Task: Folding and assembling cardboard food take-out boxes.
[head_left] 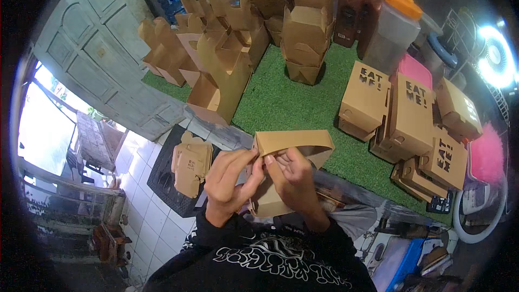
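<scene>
In front of my chest is a partly folded brown cardboard food box (294,138), at the near edge of the green turf-covered table. My left hand (229,178) pinches its left corner between thumb and fingers. Right beside it, my right hand (295,178) grips the same corner, thumb pressed on the board and the other fingers curled. A curved flap stands above an opening on the box's right side. Its lower panel (269,202) shows below and between my wrists. The fingers cover the joint at the corner.
Flat cardboard blanks (192,168) lie on a black stool (162,188) at left. Open handled boxes (219,89) and nested boxes (306,44) stand on the turf (271,93). Closed boxes bearing printing (411,109) are piled at right, near brown bottles (352,12) and an orange-lidded container (391,28).
</scene>
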Demonstrator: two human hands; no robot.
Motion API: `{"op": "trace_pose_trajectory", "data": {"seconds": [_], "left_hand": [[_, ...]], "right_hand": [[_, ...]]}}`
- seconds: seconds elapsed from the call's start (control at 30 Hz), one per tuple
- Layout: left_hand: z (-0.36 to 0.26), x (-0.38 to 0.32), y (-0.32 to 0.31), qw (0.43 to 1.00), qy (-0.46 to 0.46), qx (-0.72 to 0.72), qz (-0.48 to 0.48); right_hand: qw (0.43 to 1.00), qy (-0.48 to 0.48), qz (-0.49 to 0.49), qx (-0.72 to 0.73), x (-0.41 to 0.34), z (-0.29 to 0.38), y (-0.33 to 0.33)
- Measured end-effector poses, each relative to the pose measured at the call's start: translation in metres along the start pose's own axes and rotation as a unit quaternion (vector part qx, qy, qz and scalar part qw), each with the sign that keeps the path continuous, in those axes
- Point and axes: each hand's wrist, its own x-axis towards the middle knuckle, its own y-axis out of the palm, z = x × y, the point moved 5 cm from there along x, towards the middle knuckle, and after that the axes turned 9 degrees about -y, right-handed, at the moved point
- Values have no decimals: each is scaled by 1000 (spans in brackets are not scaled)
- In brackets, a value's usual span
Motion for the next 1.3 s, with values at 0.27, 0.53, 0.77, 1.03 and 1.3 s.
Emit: {"op": "trace_pose_trajectory", "data": {"seconds": [0.27,0.53,0.77,1.03,1.3], "left_hand": [[24,-11,9,997,-69,14,10],[63,-28,37,954,-269,-115,59],[66,-22,53,959,-244,-75,122],[75,-16,58,971,-224,-54,64],[31,27,50,979,-141,-103,103]], "right_hand": [[989,14,10,-145,5,-35,4],[998,28,17,-63,10,-58,-12],[995,66,14,-78,9,-52,-24],[914,-65,277,-290,-34,65,-19],[972,-58,73,-215,-35,55,-92]]}}
